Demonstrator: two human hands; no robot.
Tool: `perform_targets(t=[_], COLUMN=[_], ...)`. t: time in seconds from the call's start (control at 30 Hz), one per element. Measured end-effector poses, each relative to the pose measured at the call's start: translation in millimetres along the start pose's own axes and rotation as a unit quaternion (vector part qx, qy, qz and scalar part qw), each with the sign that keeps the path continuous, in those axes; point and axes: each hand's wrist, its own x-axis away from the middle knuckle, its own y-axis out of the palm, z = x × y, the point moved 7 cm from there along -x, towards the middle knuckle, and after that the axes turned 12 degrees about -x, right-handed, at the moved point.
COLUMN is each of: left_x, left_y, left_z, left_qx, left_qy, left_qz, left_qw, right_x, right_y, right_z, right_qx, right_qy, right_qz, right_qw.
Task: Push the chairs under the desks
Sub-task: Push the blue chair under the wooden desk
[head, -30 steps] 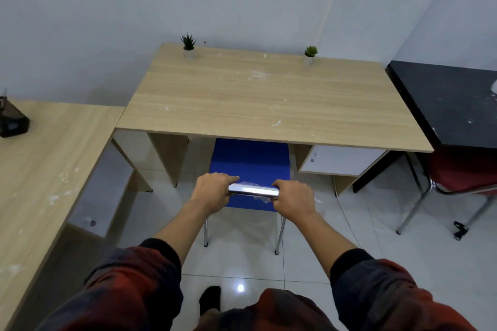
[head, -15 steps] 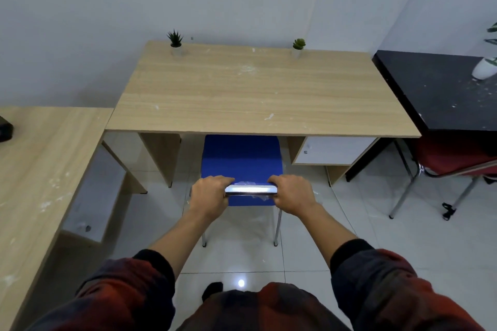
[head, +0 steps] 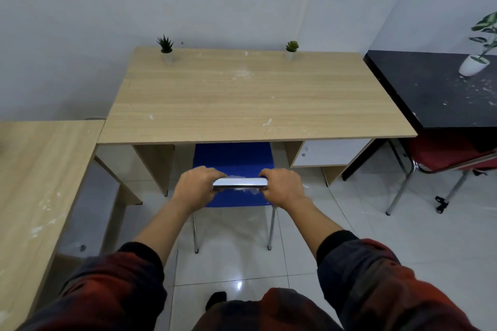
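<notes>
While the left hand (head: 197, 185) and right hand (head: 282, 187) both grasp the chrome top rail (head: 240, 183) of the blue-seated metal chair (head: 233, 158), its seat lies partly beneath the light wooden desk (head: 252, 97); judged mid-push, needing further straight travel between the desk's panels.

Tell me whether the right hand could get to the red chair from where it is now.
Probably not without letting go: the right hand grips the blue chair back, and the red chair sits well off to the right, though the floor between looks free.
</notes>
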Motion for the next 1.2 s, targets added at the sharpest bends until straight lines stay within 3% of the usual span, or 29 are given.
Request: perform_targets(t=[0.1,0.2,0.53,0.73,1.07,1.2], left_x=[-5,2,33,34,-16,-29], left_y=[-3,-1,12,17,19,20], left_z=[-25,-30,-7,-7,-21,-36], left_qx=[-0.010,-0.024,0.003,0.011,-0.027,-0.029], left_qy=[-0.010,-0.029,-0.106,-0.146,-0.079,-0.111], left_qz=[-0.072,-0.095,-0.005,0.014,-0.105,-0.167], left_qw=[0.997,0.995,0.994,0.989,0.991,0.979], right_x=[-7,-4,9,-9,-25,-34], right_y=[1,4,11,7,4,4], right_z=[-20,-27,-22,-17,-10,-13], right_qx=[-0.026,-0.035,0.011,-0.001,-0.031,-0.060], right_qy=[-0.010,-0.019,-0.044,-0.043,-0.014,-0.018], right_qz=[0.009,0.005,-0.072,-0.076,-0.027,-0.010], right_qw=[1.000,0.999,0.996,0.996,0.999,0.998])
